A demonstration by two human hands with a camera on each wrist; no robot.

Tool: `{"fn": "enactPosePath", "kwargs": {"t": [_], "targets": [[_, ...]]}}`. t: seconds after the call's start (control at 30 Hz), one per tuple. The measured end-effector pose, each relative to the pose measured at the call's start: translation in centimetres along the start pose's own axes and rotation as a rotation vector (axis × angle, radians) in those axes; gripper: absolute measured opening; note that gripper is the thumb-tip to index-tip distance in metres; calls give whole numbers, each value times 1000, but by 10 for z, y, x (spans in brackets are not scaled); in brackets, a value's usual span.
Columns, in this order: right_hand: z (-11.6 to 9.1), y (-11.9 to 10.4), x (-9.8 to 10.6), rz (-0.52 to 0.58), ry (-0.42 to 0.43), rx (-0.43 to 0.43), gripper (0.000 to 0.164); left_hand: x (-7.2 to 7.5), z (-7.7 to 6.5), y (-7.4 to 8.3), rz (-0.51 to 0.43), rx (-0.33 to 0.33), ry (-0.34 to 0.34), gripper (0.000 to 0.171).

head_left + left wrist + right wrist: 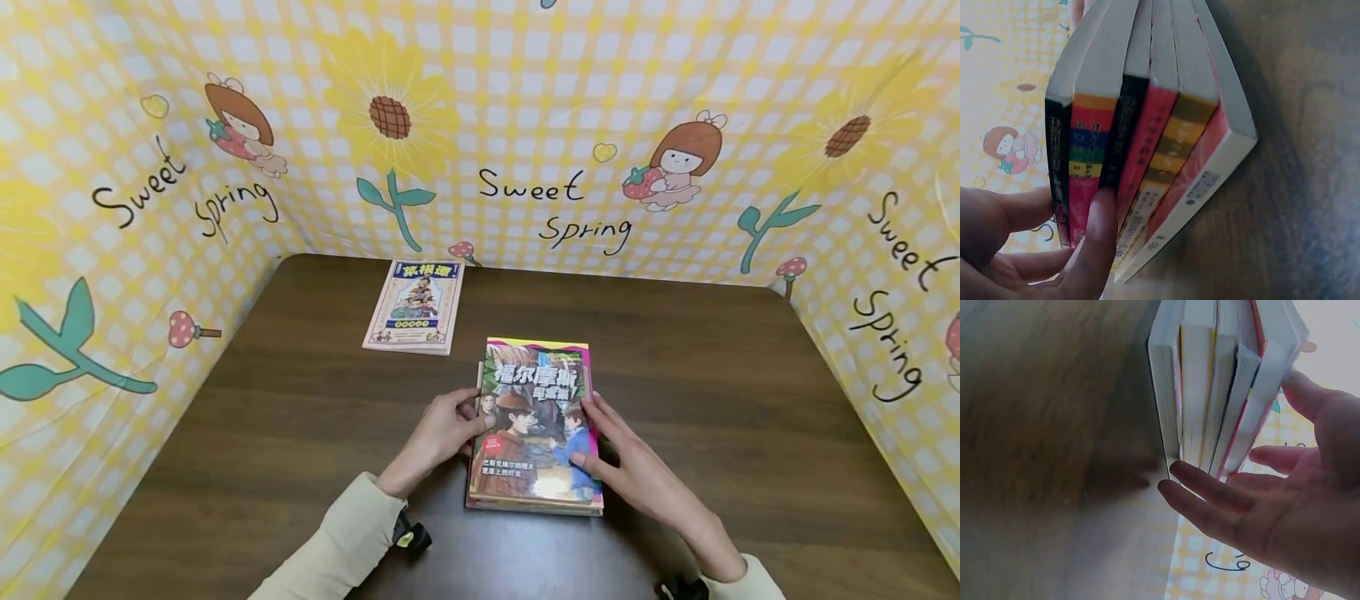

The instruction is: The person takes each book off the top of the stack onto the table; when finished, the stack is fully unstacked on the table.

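Several books lie in a stack on the brown table, topped by an illustrated book (525,475) with a person in a brown hat on its cover. At the left side, my left hand (442,429) holds the stack, thumb on the top cover and fingers bent against the spines (1163,140). Black, red, gold and white spines show in the left wrist view. My right hand (633,467) touches the opposite side, its thumb over the cover. In the right wrist view its fingers (1210,515) extend fairly straight along the page edges (1197,381).
A thin pink-bordered book (378,325) lies apart on the wooden table (300,417), behind and left of the stack. Yellow checked cloth (525,108) with flowers and lettering walls in the back and both sides.
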State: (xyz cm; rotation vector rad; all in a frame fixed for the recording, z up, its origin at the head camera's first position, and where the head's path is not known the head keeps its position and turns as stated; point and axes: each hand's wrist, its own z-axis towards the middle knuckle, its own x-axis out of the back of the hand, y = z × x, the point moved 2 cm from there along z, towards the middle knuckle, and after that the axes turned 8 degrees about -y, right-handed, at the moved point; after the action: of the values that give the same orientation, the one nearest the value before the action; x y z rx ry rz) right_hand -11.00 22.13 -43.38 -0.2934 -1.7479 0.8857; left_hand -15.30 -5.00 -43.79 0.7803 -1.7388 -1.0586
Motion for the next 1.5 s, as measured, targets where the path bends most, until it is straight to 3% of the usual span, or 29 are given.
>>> {"fn": "enactPosePath", "kwargs": {"t": [0.3,0.47,0.6,0.77,1.0,1.1,1.27,1.5], "targets": [[-1,-1,2,-20,-27,17,78,18,2,2,-82,78,-12,40],[-3,-1,3,-14,-53,-6,78,37,2,2,-210,86,-69,38],[-5,-2,5,-15,-59,-18,78,59,8,10,-280,75,-72,41],[-3,-3,7,-13,-57,-13,78,94,29,28,-304,75,-24,46],[-1,-4,3,-5,-51,16,77,136,81,45,-276,48,80,48],[-1,-4,-1,9,-60,11,78,139,103,44,-300,48,105,47],[-3,-3,-3,13,-73,-24,79,129,134,40,-348,69,123,45],[-4,-4,-2,18,-89,-41,80,117,159,29,-310,115,180,37]]}}
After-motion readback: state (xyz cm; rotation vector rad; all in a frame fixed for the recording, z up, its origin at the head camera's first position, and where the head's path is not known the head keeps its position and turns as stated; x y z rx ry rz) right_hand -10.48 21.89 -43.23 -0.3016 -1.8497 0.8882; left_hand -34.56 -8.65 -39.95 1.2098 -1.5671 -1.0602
